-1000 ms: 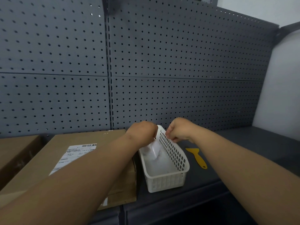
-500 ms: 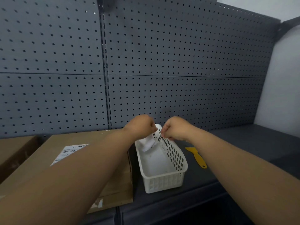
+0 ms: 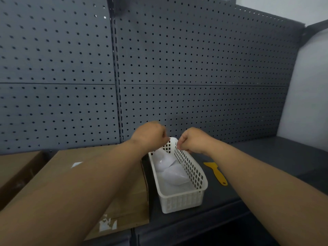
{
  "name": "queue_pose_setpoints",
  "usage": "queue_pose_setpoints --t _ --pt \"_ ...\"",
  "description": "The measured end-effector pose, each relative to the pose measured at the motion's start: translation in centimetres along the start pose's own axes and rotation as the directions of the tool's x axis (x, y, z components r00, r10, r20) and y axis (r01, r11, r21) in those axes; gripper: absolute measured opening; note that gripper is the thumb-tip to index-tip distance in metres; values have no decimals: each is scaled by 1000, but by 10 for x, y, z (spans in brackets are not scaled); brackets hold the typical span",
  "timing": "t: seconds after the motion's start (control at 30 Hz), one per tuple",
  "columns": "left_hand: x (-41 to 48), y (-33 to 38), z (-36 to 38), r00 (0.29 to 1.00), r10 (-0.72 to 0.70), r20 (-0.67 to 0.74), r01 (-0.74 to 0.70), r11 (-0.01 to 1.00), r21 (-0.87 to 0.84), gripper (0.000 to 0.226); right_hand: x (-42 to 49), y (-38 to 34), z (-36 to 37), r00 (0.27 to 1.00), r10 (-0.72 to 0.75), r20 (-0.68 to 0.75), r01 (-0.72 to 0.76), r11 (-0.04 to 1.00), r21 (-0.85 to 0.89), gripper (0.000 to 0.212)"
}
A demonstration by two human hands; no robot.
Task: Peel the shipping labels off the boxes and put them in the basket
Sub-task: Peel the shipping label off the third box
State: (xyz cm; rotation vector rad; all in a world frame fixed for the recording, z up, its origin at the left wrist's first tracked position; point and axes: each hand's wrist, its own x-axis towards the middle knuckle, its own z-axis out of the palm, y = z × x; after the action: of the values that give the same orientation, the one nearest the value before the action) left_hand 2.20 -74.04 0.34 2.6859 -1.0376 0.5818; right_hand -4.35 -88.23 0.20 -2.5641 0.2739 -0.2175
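From the head camera we see our left hand (image 3: 149, 134) and right hand (image 3: 191, 140) curled into fists above the far end of the white plastic basket with holes (image 3: 190, 199). We cannot tell if they pinch anything. The crumpled white peeled labels (image 3: 170, 172) lie inside it. The brown cardboard box (image 3: 127, 206) sits just beside the basket, with a yellow plastic scraper (image 3: 215, 172) on the other side.

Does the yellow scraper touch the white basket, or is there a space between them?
Apart. The head view shows a strip of bare dark shelf between the yellow scraper and the right wall of the white basket.
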Motion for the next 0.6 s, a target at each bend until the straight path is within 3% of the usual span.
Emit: queue_pose_setpoints --t 0.17,0.6 --pt "-20 -9 -7 998 13 -60 3 965 262 33 1 -11 7 1000 -18 -1 18 994 -104 26" --pt "-112 -66 -42 972 -233 -35 231 916 329 40 -21 -75 51 984 -174 21 175 961 -214 35"
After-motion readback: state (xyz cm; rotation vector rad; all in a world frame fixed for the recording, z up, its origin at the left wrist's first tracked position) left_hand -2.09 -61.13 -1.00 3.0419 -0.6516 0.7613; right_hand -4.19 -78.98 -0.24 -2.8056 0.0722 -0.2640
